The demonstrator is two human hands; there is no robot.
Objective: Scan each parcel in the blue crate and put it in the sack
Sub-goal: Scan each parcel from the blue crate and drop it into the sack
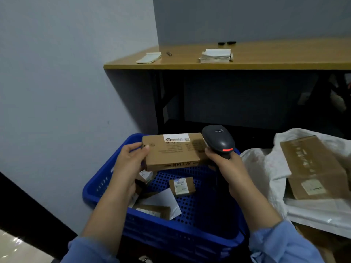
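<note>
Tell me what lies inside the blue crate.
In the blue crate: a small brown box, a grey mailer, a flat brown parcel. The left hand and the long box it holds cover the far-left corner.

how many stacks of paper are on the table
2. A thin stack lies near the table's left end; a thick stack lies further right. The table runs out of view on the right, so more may lie there.
</note>
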